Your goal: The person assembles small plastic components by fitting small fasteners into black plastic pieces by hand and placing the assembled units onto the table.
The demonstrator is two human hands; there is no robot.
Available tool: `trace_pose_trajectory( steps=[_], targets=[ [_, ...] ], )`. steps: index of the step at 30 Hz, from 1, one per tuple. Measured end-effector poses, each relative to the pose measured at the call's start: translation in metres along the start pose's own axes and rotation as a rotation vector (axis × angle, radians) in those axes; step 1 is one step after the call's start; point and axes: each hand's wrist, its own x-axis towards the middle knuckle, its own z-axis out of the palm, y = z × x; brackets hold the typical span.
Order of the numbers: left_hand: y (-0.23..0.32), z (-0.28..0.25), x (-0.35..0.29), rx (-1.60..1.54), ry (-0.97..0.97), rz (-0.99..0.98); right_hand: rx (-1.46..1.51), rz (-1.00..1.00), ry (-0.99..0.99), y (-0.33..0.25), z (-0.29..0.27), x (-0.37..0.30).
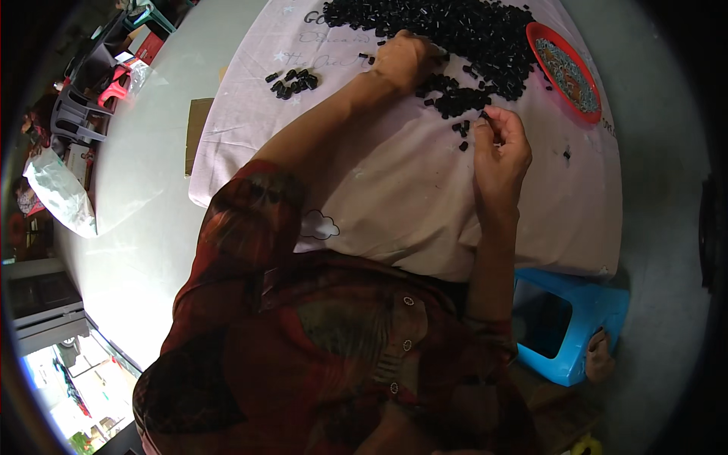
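A large heap of small black cylindrical plastic pieces [485, 45] lies across the far part of the cloth-covered table [409, 189]. My left hand [406, 61] is curled at the heap's near left edge; its fingertips are mostly hidden, and I cannot make out what they hold. Closer to me, my right hand [503, 144] pinches a small black plastic piece [484, 115] between thumb and index finger. A few loose pieces [461, 129] lie just left of it. Farther left, a separate small group of black pieces [292, 83] sits on the cloth.
A red oval tray [595, 115] holding many small metal-coloured parts stands at the far right of the table. A blue plastic stool [572, 368] is beside the near right corner. Chairs [72, 114] and a white bag [61, 193] are on the floor at left.
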Motion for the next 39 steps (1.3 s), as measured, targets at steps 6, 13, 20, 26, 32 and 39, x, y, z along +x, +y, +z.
trace_pose_trajectory(
  steps=[6,13,20,26,32,39],
  targets=[
    [-0.008,-0.046,0.0,-0.827,-0.375,-0.784,-0.002,-0.042,0.048,0.001,-0.002,-0.001],
    [-0.019,-0.035,-0.015,-0.297,-0.234,-0.185,-0.084,-0.061,0.033,-0.004,0.004,-0.002],
    [-0.017,-0.044,0.007,-0.526,-0.334,-0.599,-0.031,-0.051,0.043,-0.002,0.003,-0.001],
    [-0.018,-0.031,0.017,-0.22,-0.516,-0.201,-0.015,-0.044,0.01,-0.004,0.006,-0.002],
    [-0.013,-0.044,0.005,-0.517,-0.362,-0.349,0.008,-0.063,0.026,-0.004,0.006,-0.003],
    [0.025,-0.089,-0.001,-1.651,-0.458,-1.034,0.305,-0.104,0.052,0.006,0.01,0.002]
  ],
)
